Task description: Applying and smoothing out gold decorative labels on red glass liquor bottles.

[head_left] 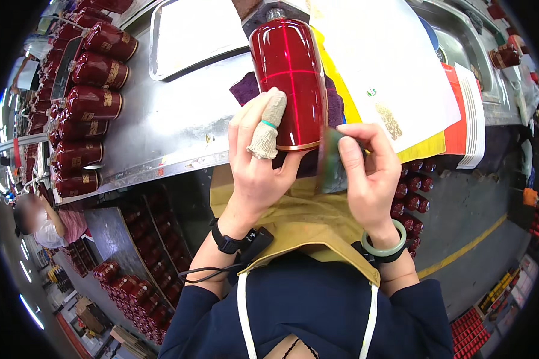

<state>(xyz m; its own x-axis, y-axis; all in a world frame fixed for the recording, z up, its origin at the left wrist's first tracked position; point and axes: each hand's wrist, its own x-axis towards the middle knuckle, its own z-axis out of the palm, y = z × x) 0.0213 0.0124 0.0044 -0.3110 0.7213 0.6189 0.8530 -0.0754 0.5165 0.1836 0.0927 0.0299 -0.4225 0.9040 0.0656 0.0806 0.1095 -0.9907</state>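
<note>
The left hand (256,179), fingers half-curled and one in a beige knitted sleeve (263,142), grips the lower left side of a single red bottle (288,84), thumb at its base. The right hand (370,176) pinches one dark green flat piece (335,166) between thumb and bent fingers, just beside the bottle's lower right; contact is unclear. The bottle lies at upper centre over one purple cloth (243,91), long axis nearly vertical in the frame, neck pointing up and slightly left.

1 glossy red bottle (296,66) lies neck-away beside 1 dark-green flat piece (334,164).
</note>
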